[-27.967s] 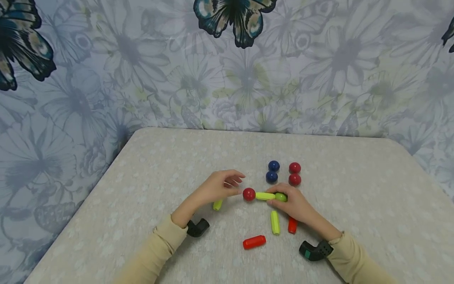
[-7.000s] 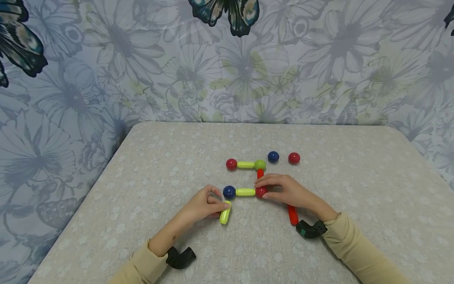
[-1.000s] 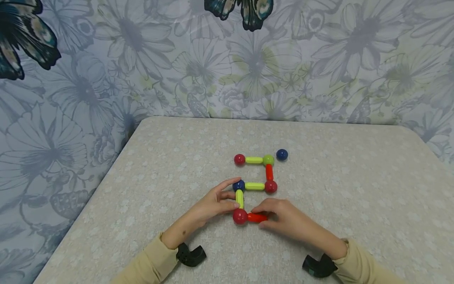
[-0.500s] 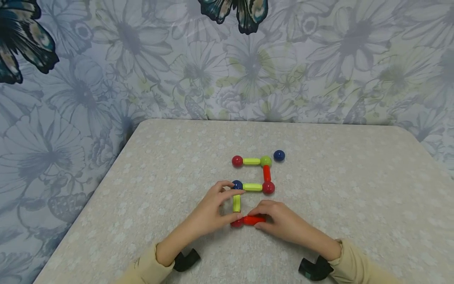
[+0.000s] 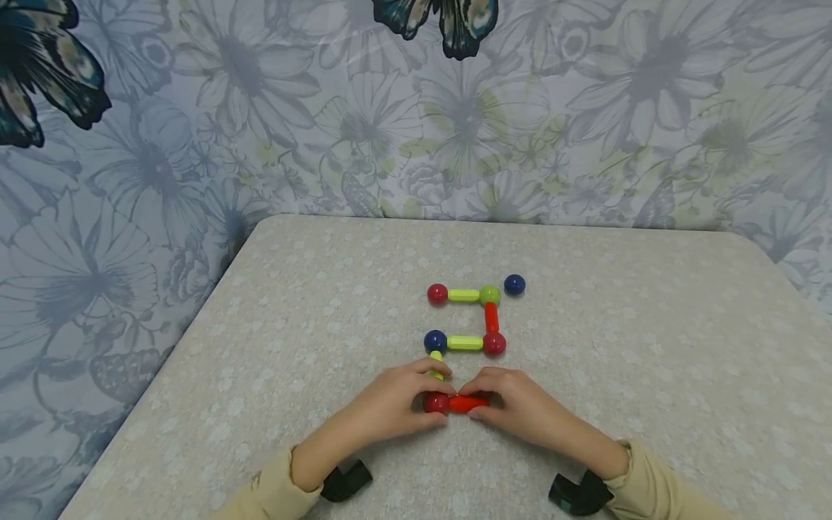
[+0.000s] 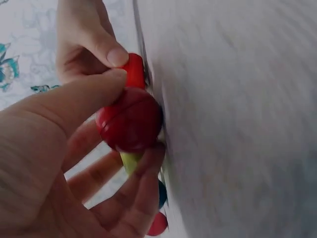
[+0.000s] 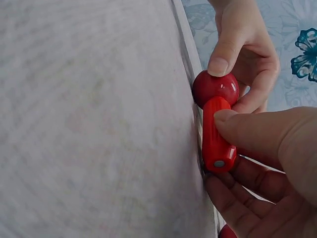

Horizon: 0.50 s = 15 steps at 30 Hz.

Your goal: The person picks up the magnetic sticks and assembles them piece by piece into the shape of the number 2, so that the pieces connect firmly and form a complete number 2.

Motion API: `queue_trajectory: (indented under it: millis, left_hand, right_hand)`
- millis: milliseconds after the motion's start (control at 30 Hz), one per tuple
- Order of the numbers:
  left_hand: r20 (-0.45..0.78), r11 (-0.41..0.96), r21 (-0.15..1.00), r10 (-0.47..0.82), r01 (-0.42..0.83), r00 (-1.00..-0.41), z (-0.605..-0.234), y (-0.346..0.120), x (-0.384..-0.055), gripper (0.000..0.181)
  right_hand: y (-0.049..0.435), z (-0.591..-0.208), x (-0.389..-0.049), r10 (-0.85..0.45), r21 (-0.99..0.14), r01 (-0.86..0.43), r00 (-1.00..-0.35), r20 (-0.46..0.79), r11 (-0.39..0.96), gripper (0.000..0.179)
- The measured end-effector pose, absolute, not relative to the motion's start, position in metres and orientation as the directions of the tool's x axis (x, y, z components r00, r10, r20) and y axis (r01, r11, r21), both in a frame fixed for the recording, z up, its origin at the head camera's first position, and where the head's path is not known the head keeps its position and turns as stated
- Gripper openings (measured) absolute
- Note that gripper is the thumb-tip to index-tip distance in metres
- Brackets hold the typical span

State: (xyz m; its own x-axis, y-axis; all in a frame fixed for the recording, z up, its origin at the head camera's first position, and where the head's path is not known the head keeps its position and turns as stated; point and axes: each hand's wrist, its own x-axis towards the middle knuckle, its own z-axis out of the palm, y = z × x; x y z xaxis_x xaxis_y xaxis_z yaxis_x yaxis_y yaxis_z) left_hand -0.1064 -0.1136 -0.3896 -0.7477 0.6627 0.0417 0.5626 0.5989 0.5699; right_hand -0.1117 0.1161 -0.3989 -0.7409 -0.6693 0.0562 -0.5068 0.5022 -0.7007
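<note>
Your left hand (image 5: 396, 408) pinches the red ball (image 5: 435, 402) and your right hand (image 5: 516, 408) pinches the red stick (image 5: 466, 404) between them, so keep both flat on the surface (image 5: 650, 375).

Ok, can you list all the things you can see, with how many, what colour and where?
red balls: 3, red; one at the chain's far left end, one at its middle right corner, one between the hands
blue balls: 2, dark blue; one at the chain's middle left corner, one loose beside the green ball
green ball: 1, green; far right corner of the chain
green sticks: 3, yellow-green; far row, middle row, one partly hidden behind the left fingers
red sticks: 2, red; one joining green ball and red ball, one between the hands
table: 1, pale beige, patterned
backdrop: 1, grey flowered cloth with butterflies
left hand: 1, pinches the near red ball
right hand: 1, pinches the near red stick
</note>
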Motion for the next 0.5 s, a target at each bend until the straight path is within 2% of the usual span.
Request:
queue_trajectory:
  millis: [300,400,500]
  left_hand:
    - [0.087,0.618,0.548,0.628,0.564,-0.773,-0.394,-0.105,-0.103,0.023]
    - [0.077,0.615,0.561,0.627,0.554,-0.775,-0.395,-0.106,-0.104,0.021]
    - [0.071,0.61,0.577,0.624,0.543,-0.778,-0.395,-0.107,-0.104,0.021]
  right_hand:
    - [0.125,-0.387,-0.116,-0.659,-0.695,-0.535,-0.743,0.117,0.48,0.021]
    - [0.139,-0.373,-0.13,-0.609,-0.678,-0.541,-0.775,0.172,0.498,0.022]
    - [0.155,-0.363,-0.153,-0.498,-0.676,-0.504,-0.837,0.228,0.537,0.024]
